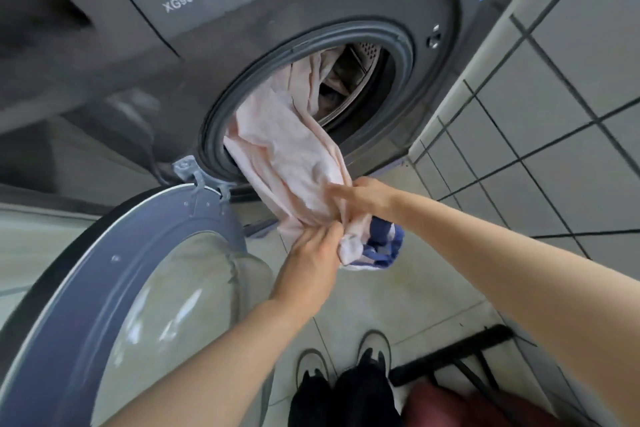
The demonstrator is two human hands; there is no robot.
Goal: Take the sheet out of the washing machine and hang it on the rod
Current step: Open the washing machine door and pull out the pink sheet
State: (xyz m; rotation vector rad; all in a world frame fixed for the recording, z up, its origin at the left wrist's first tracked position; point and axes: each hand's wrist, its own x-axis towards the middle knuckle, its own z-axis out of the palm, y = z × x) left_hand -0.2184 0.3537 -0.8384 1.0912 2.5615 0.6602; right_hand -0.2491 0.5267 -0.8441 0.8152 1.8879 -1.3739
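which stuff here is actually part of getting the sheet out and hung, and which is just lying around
Part of the job:
- pink sheet, trailing out of the drum
- washing machine, its door swung open
- left hand and right hand, both gripping the sheet

Just lying about:
- blue-and-white cloth bunched with the sheet's end
- black rack on the floor
- dark red item beside it

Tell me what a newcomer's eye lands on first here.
First, the pale pink sheet, spilling from the round opening of the grey washing machine at centre, with part of it still inside the drum. Just below, the left hand and right hand both grip its lower end, where a blue-and-white striped part shows. The open door fills the lower left.
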